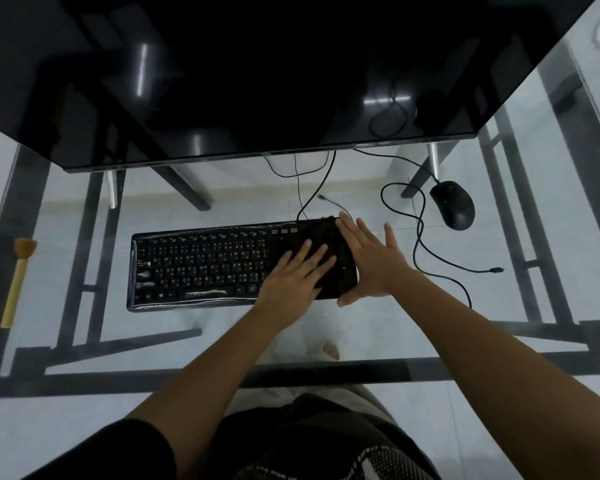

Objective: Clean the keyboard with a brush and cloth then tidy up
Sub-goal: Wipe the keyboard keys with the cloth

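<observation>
A black keyboard [201, 265] under a clear plastic skin lies on the glass desk [326, 334]. A dark cloth [336, 247] covers its right end. My left hand [291, 275] presses flat on the cloth with straight fingers. My right hand [371, 258] lies flat at the keyboard's right edge, fingers spread, thumb below the front corner. A brush [18, 278] with a pale wooden handle and tan bristles rests far left on the desk, away from both hands.
A large dark monitor [257, 74] stands behind the keyboard. A black mouse [452, 204] sits at the back right, its cable [420, 233] looping past my right hand. The desk's black frame shows through the glass.
</observation>
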